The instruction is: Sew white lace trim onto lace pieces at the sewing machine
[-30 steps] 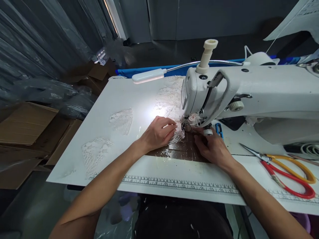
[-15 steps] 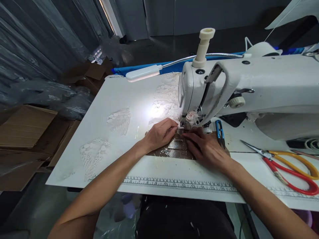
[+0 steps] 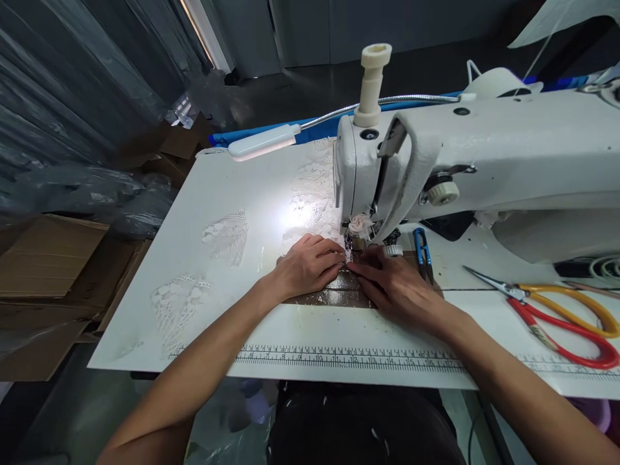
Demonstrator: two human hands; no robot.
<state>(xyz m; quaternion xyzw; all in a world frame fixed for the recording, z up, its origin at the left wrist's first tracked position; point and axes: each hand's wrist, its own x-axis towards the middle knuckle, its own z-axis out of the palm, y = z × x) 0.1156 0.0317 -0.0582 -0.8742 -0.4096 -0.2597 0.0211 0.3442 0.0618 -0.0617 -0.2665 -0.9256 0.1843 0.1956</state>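
Note:
Close to the needle of the white sewing machine (image 3: 416, 161), both hands work at a narrow bit of white lace (image 3: 347, 256). My left hand (image 3: 312, 266) sits left of the presser foot, fingers together and bent, their tips pressed on the lace. From the right, my right hand (image 3: 394, 282) pinches the lace's near edge just in front of the foot; its lower fingers are curled under. Brown tape (image 3: 334, 296) covers the bed beneath the hands. More lace (image 3: 314, 177) spreads behind the left hand, lit by the lamp (image 3: 264, 143). The fingers partly hide the lace at the foot.
Two lace pieces, one pointed (image 3: 227, 236) and one larger (image 3: 179, 303), lie on the white table (image 3: 271, 323) at left. Blue thread snips (image 3: 423, 253) and red-and-orange-handled scissors (image 3: 542, 303) lie at right. A printed ruler (image 3: 349, 356) runs along the front edge. Cardboard boxes (image 3: 53, 258) stand left.
The view has shifted slightly, so the machine appears farther left. My left fingers have flattened from a pinch, and my right fingertips have come closer to the left ones at the lace.

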